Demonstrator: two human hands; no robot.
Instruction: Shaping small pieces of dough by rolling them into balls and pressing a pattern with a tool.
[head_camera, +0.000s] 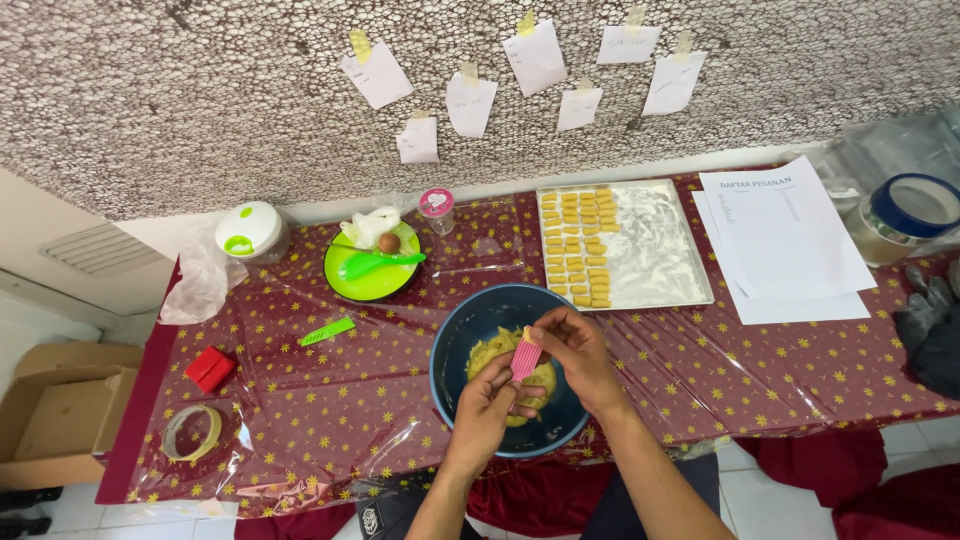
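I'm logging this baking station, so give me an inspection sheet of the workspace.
Surface: table under maroon starred cloth and clear plastic.
Job's things: blue bowl of yellow dough; pink ridged mould; tray with rows of shaped pieces.
Clutter: green plate, tape roll, red box, papers.
Hands: left hand and right hand both on the mould, over the bowl.
Cables: nothing seen.
Surroundings: notes taped to wall; cardboard box on floor.

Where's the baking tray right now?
In the head view the baking tray lies at the table's back edge, right of centre, just beyond the blue bowl, with the white papers on its right.
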